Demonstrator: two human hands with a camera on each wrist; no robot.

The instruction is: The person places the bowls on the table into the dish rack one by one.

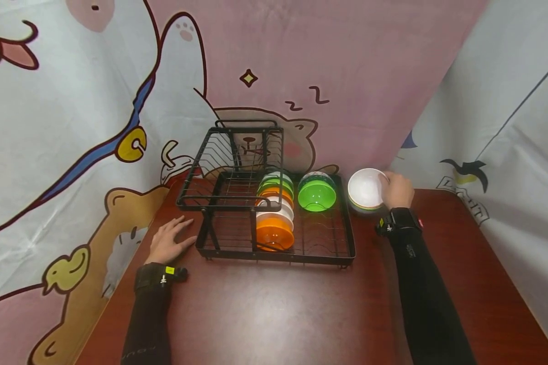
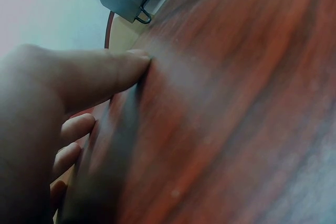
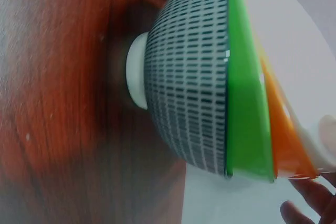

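Observation:
My right hand (image 1: 399, 190) pinches the rim of a white bowl (image 1: 366, 186), with the thumb on its inside. In the right wrist view this bowl tilts in the top of a nested stack: an orange bowl (image 3: 283, 129), a green bowl (image 3: 248, 103), and a grey checked bowl (image 3: 189, 77) with a white foot at the bottom. The stack stands right of the black dish rack (image 1: 274, 256). My left hand (image 1: 166, 240) rests on the table by the rack's left side, fingers spread and holding nothing.
Inside the rack stands a row of bowls on edge, with an orange bowl (image 1: 275, 234) in front. A green bowl (image 1: 317, 195) leans right of them, a patterned one behind it. The upper rack tier (image 1: 230, 208) overhangs the left side. A printed cloth (image 1: 370, 61) hangs behind the table (image 1: 274, 314).

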